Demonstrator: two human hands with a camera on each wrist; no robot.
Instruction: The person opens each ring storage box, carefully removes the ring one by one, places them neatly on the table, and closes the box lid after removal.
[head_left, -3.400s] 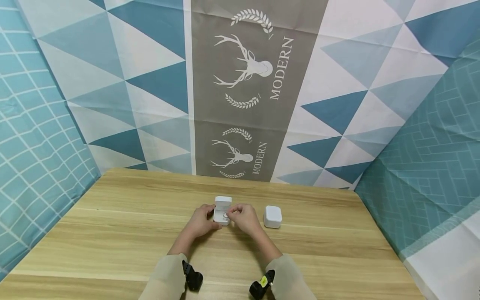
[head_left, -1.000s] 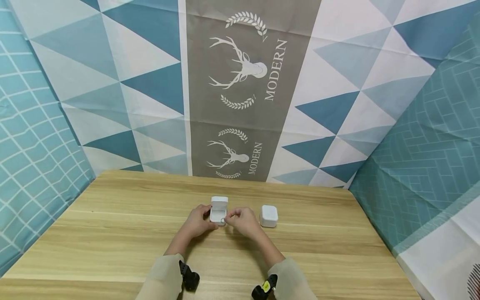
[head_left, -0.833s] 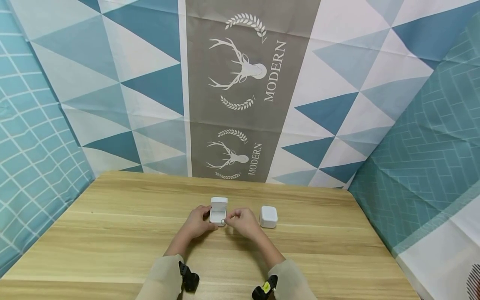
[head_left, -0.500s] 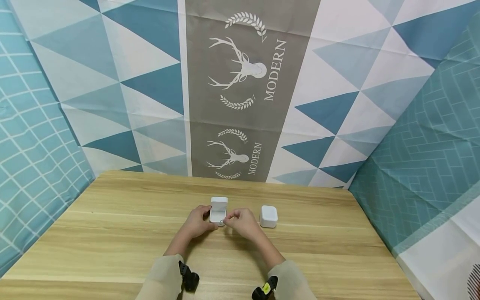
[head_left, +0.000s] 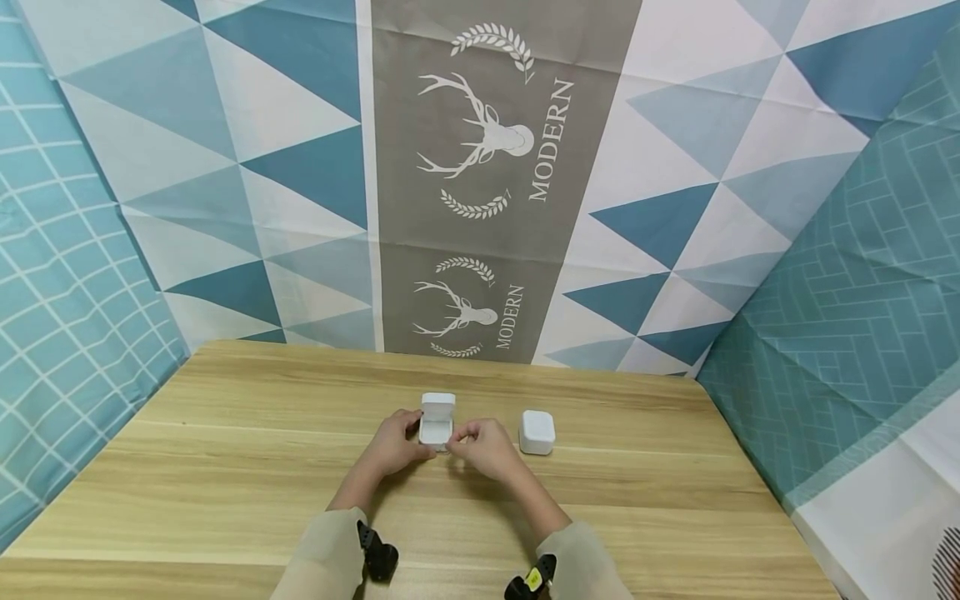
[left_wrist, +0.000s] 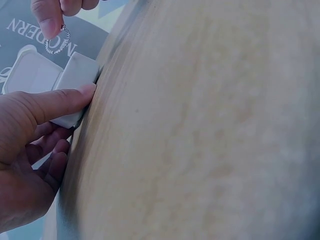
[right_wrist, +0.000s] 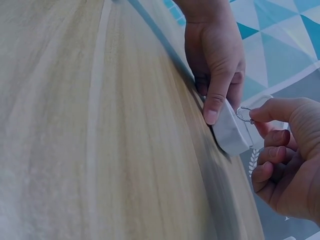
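A small white ring box [head_left: 437,408] stands on the table with its lid raised. My left hand [head_left: 393,445] grips its left side, and in the left wrist view the thumb [left_wrist: 65,104] lies along the front of the box. Close to the box's front right corner, my right hand [head_left: 487,447] pinches a thin silver ring between thumb and index finger. The ring [left_wrist: 56,52] has a beaded-looking band and appears held just above the box in the left wrist view. From the right wrist the ring [right_wrist: 239,116] is seen beside the fingertips.
A second white box [head_left: 537,432], lid down, sits to the right of my right hand. The wooden table [head_left: 247,467] meets a patterned cloth backdrop [head_left: 322,217] at the back, with teal cloth [head_left: 810,333] on the right side.
The ring has shifted from over the box's inside toward its front edge, with my right hand drawing slightly nearer to me. My left hand keeps its grip on the box.
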